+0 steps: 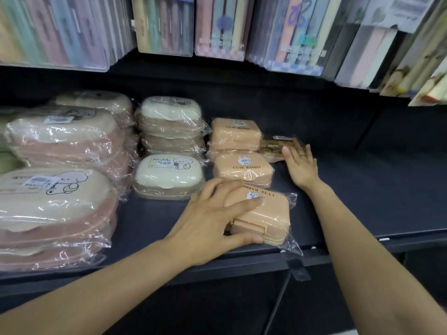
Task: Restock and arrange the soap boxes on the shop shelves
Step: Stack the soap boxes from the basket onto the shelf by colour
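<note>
My left hand (212,213) grips a wrapped peach plastic soap box (262,217) at the dark shelf's (362,201) front edge while my flat, open right hand (300,163) nudges a brown packet (275,147); lining the box up behind looks next.

Retail shop. A dark display shelf (362,189) carries plastic-wrapped soap boxes (169,175) in stacked rows, bearing price stickers (40,181). Above the shelf, packaged stationery sets (167,25) stand upright, tightly ranked.
</note>
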